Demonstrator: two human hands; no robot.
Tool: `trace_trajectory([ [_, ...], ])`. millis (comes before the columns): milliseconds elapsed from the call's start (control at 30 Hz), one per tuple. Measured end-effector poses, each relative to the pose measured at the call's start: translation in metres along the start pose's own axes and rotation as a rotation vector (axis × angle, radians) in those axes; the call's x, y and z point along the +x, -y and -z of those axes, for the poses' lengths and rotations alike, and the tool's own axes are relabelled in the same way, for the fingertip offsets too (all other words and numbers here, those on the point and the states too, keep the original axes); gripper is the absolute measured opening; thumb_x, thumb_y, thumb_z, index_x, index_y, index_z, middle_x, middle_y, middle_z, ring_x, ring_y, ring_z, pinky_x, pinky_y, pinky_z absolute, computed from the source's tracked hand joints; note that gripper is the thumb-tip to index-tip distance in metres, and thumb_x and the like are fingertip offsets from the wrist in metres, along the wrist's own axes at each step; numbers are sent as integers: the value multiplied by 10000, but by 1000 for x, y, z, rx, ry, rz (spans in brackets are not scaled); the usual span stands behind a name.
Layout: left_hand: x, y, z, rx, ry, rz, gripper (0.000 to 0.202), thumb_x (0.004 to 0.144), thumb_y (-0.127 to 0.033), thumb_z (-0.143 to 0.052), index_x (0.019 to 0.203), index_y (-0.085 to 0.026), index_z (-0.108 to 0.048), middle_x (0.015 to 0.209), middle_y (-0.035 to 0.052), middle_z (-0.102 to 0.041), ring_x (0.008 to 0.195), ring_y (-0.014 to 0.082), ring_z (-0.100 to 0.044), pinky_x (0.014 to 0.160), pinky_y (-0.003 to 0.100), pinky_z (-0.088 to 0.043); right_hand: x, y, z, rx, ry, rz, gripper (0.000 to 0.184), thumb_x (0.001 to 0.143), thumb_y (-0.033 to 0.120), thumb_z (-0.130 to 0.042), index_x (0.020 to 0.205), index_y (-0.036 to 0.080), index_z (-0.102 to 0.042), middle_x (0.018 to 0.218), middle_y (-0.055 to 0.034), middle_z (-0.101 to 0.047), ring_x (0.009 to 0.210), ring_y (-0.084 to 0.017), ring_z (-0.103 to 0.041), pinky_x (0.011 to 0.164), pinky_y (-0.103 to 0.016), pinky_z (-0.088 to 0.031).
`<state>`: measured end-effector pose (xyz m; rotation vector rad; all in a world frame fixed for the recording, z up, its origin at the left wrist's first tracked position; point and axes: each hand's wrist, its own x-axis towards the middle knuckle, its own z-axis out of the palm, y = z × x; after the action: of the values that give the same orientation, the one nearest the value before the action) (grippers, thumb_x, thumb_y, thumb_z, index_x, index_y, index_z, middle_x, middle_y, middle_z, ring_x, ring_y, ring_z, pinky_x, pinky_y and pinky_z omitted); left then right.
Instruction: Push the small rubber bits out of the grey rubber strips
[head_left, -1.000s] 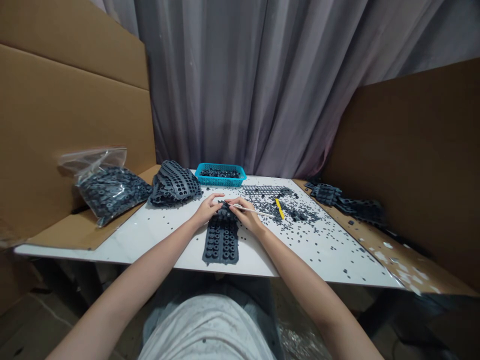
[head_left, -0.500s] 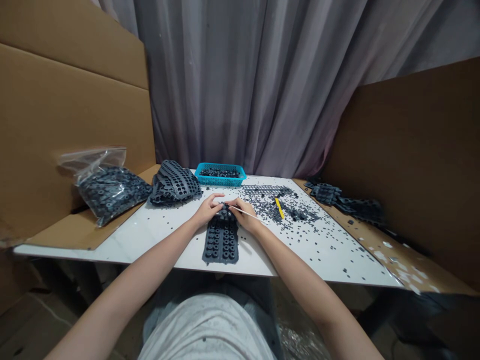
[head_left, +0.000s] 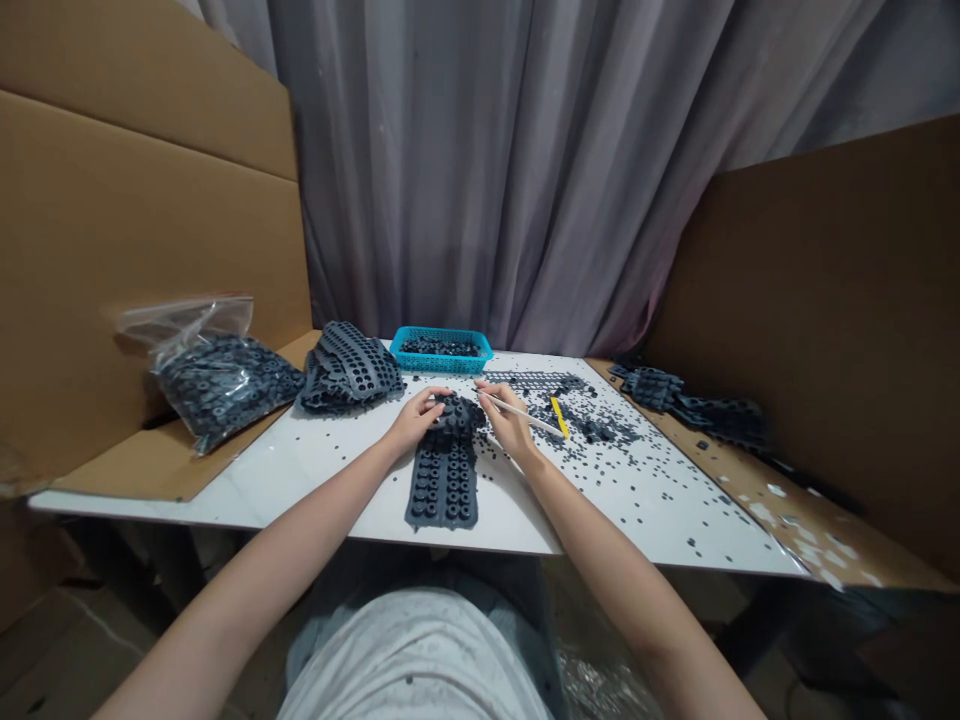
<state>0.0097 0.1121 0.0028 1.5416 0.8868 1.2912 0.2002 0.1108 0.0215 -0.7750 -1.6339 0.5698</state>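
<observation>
A black rubber sheet studded with rows of small rings (head_left: 444,477) lies lengthwise on the white table (head_left: 315,470) in front of me. My left hand (head_left: 417,418) pinches the sheet's far end and curls it upward. My right hand (head_left: 507,421) sits just right of that end, fingers closed on a thin white stick (head_left: 525,415) whose tip points toward the curled edge.
Several stripped black sheets (head_left: 349,366) are heaped at the back left beside a clear bag of black rings (head_left: 217,375). A blue basket (head_left: 441,348) stands at the far edge. Black bits and a yellow tool (head_left: 559,416) litter the right side; more sheets (head_left: 690,405) lie on cardboard.
My right hand has moved right and back, away from the sheet's far end, carrying the stick. The left hand has curled the sheet's far end up higher.
</observation>
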Motion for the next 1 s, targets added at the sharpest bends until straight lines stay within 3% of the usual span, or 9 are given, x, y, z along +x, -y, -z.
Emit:
trace_trajectory([
  [100, 1, 0, 0, -3, -15, -10, 337, 759, -412, -615, 1014, -191, -611, 810, 19, -641, 708, 143, -568, 643, 235, -403, -3, 9, -5, 55, 96, 50, 208, 835, 420, -564, 839, 214, -592, 1057, -94, -674, 1011, -242, -623, 879, -402, -474],
  [267, 2, 1, 2, -12, -8, 5, 409, 740, -434, -629, 1057, -179, -593, 707, -2, -628, 655, 150, -562, 636, 249, -403, -7, 8, -10, 39, 223, 101, 214, 845, 418, -556, 870, 215, -621, 1005, -81, -683, 950, -231, -639, 840, -386, -494],
  [500, 3, 3, 3, -36, 29, 12, 568, 631, -423, -737, 1099, -161, -552, 764, 28, -670, 737, 182, -609, 699, 277, -425, -7, 8, -7, 43, 262, 107, 210, 847, 416, -555, 882, 218, -617, 1033, -85, -680, 970, -238, -637, 839, -391, -496],
  [800, 3, 6, 4, 8, 7, 0, 539, 674, -420, -710, 1113, -152, -549, 559, -48, -564, 519, 116, -502, 533, 216, -323, -7, 7, -8, 29, 281, 118, 189, 869, 382, -529, 881, 209, -603, 1036, -85, -679, 952, -218, -642, 810, -364, -498],
  [1000, 4, 7, 5, 37, 0, -11, 492, 668, -394, -716, 1075, -163, -566, 478, -95, -441, 448, 82, -387, 496, 202, -239, -6, 2, -7, -120, 314, 186, 177, 894, 360, -484, 914, 220, -589, 1033, -78, -678, 937, -216, -637, 809, -364, -488],
])
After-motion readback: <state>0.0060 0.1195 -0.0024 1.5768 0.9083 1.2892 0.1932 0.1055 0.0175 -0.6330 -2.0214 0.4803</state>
